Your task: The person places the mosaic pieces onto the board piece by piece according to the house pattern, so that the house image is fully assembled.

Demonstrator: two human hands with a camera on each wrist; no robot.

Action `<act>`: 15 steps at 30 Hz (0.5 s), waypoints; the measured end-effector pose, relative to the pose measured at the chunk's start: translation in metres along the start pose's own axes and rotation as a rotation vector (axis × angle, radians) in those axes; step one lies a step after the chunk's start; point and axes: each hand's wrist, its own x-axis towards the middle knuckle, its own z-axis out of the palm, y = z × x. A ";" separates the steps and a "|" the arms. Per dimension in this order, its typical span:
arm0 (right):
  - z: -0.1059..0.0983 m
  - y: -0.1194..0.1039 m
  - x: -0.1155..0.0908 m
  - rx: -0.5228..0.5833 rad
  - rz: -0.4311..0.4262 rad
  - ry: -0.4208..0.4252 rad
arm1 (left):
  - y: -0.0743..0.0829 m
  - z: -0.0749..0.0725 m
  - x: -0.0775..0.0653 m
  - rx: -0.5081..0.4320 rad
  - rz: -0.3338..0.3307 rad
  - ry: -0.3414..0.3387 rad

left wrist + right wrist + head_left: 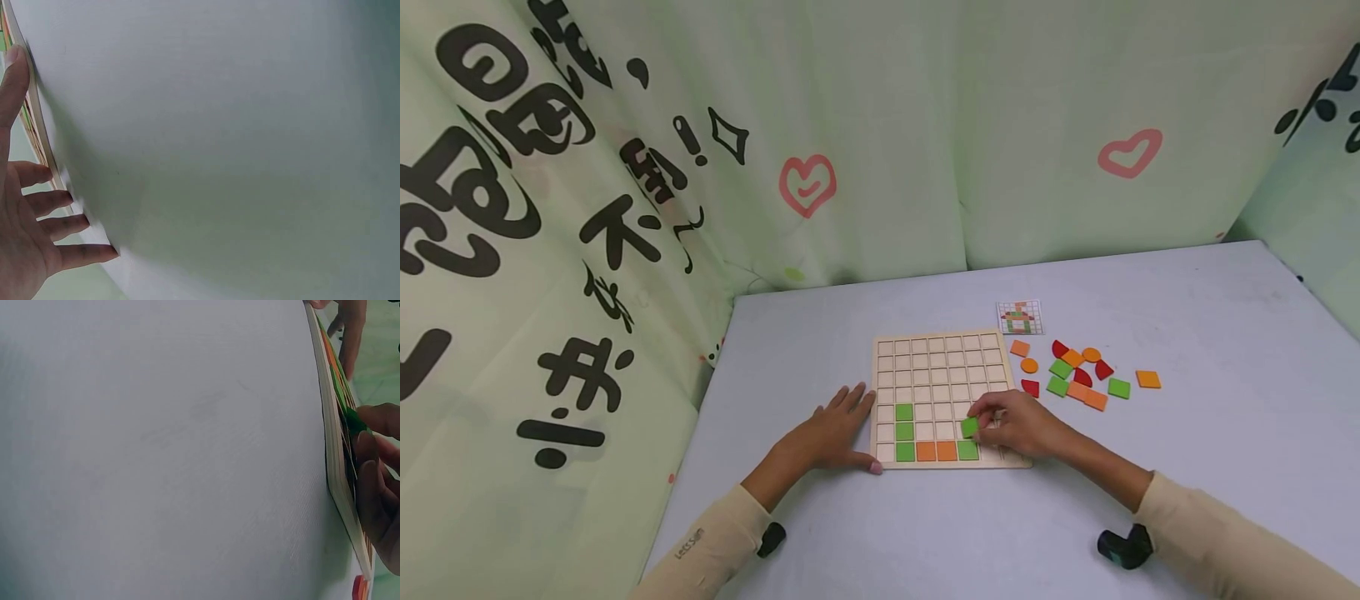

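A wooden grid board (940, 367) lies flat on the table. Set in its lower cells are a left column of green square tiles (905, 432), orange square tiles (936, 451) along the bottom row, and one green tile (967, 451) to their right. Over that last tile, my right hand (1018, 423) pinches another green square tile (970, 427) between thumb and fingers; in the right wrist view this tile (355, 422) shows dark green at the fingertips. My left hand (835, 433) rests along the board's left edge with fingers spread, its thumb at the lower left corner.
Right of the board lie several loose tiles: green squares (1118, 388), orange pieces (1096, 400), red quarter-rounds (1103, 369) and orange circles (1092, 354). A small pattern card (1019, 317) sits behind the board's far right corner. A pale curtain (880, 125) hangs behind the table.
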 end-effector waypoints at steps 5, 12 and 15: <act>0.005 -0.006 0.001 -0.048 0.012 0.028 | 0.000 0.001 0.000 -0.001 -0.004 -0.002; 0.009 -0.015 0.001 -0.114 0.045 0.033 | 0.000 0.001 0.001 -0.010 -0.005 -0.005; 0.009 -0.017 0.001 -0.131 0.069 0.030 | 0.000 0.001 0.000 -0.010 -0.005 -0.005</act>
